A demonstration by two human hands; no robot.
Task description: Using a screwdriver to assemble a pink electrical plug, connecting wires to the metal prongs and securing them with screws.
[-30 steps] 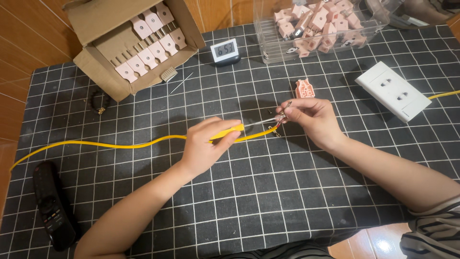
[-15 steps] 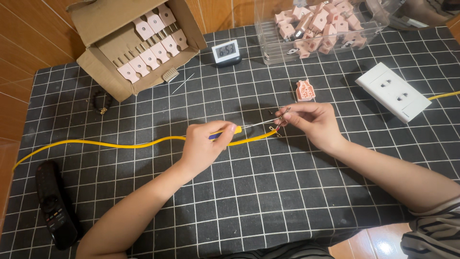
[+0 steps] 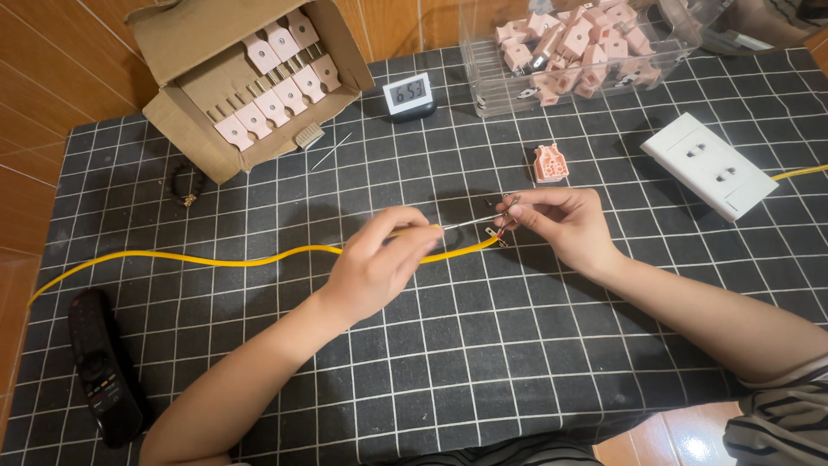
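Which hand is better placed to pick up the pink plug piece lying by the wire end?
Probably the right hand: it pinches the yellow cable end just below the pink plug piece. The left hand holds a screwdriver farther away.

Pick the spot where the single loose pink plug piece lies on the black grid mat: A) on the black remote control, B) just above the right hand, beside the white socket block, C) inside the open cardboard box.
B: the loose pink plug piece lies on the black grid mat just above the right hand, left of the white socket block.
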